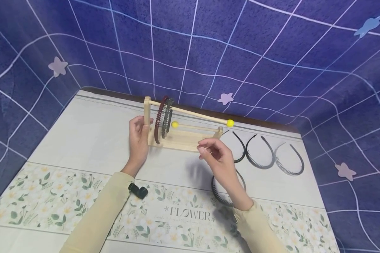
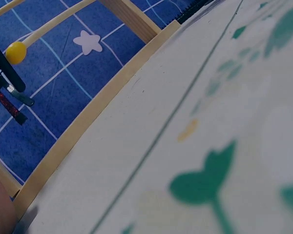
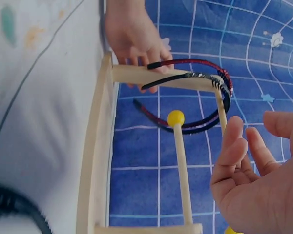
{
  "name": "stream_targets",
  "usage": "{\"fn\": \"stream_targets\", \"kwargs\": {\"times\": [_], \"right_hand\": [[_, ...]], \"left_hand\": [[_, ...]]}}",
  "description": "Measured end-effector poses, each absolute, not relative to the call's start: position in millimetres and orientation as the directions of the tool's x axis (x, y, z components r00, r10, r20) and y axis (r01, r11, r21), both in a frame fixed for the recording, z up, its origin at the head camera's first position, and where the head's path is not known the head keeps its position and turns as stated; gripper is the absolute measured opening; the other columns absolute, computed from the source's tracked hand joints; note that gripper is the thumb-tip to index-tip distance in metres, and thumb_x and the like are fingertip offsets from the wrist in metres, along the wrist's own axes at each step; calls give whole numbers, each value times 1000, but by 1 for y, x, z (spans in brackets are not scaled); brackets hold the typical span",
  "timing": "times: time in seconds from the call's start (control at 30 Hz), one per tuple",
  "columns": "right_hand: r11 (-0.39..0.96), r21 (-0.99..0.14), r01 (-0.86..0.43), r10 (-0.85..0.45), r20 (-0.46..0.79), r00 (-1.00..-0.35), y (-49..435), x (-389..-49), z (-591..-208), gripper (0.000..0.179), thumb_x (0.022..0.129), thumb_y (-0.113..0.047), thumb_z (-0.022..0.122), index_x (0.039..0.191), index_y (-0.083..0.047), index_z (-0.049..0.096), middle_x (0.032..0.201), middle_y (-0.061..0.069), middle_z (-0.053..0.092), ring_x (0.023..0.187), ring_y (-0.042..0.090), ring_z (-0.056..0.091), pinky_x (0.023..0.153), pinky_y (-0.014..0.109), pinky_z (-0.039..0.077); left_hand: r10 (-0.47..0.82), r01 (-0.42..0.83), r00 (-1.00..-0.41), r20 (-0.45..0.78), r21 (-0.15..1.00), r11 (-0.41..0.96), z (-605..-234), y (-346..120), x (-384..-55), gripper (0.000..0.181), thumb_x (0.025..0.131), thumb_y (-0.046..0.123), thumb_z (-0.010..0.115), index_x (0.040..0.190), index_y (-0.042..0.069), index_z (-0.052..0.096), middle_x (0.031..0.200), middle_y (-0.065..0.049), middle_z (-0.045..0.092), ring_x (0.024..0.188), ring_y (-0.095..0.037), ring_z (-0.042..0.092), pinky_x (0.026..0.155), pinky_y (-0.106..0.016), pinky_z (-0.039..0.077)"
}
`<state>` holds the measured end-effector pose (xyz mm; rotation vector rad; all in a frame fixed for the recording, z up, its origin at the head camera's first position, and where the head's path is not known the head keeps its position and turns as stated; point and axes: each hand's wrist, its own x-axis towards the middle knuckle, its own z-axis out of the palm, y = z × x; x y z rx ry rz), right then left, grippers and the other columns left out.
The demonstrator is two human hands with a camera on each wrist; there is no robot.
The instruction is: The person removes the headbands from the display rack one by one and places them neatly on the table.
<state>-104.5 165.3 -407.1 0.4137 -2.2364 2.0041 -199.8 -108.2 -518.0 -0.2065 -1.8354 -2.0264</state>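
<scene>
A light wooden stand (image 1: 177, 143) sits toward the back of the table. My left hand (image 1: 138, 140) grips its left post; in the right wrist view the fingers (image 3: 136, 56) wrap over that post. From the post an upper rod (image 1: 199, 115) slants down to a yellow ball end (image 1: 230, 123), with a dark red headband (image 1: 158, 123) and dark toothed headbands (image 1: 168, 117) hanging on it. A lower rod (image 1: 196, 127) with a yellow ball (image 1: 175, 124) reaches left from the short right post. My right hand (image 1: 220, 156), holding nothing, hovers by the stand's right front, fingers loosely bent.
Right of the stand lie a black headband (image 1: 243, 146), another dark one (image 1: 259, 166) and a grey one (image 1: 293, 173). One more headband (image 1: 221, 200) lies partly under the right forearm. A flowered cloth (image 1: 190, 196) covers the table; a blue checked curtain (image 1: 177, 45) hangs behind.
</scene>
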Motion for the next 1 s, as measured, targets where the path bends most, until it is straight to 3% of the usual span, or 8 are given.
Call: {"fn": "stream_targets", "kwargs": {"times": [0.23,0.43,0.8,1.0], "right_hand": [[95,-957,-273,-124,261,-957,153,-112,-400,19,105,0,71,122,10,72,110,19,72,81,13,69,64,19,50],[109,-965,-238,-110,226,-968,146,-121,-396,18,105,-3,72,121,5,74,109,15,74,82,14,70,61,18,48],[67,-973,-221,-131,211,-969,122,-138,-394,25,103,-4,75,125,7,73,110,14,76,80,11,70,61,19,50],[32,-978,-206,-143,200,-969,107,-146,-396,24,103,-2,74,125,8,72,113,21,76,77,10,70,61,20,51]], "left_hand": [[-206,400,-903,377,913,-82,-514,-106,-200,30,119,14,50,148,11,45,140,-18,66,135,-18,63,124,-36,45],[-202,390,-907,370,918,-74,-511,-105,-200,31,119,14,49,149,9,44,144,-25,64,137,-19,63,126,-36,44],[-183,367,-918,352,929,-54,-512,-107,-198,31,120,19,46,150,11,42,145,-21,63,140,-22,60,129,-39,41],[-177,370,-917,357,928,-42,-514,-107,-198,32,120,20,46,150,11,42,145,-19,63,142,-25,60,129,-41,41]]}}
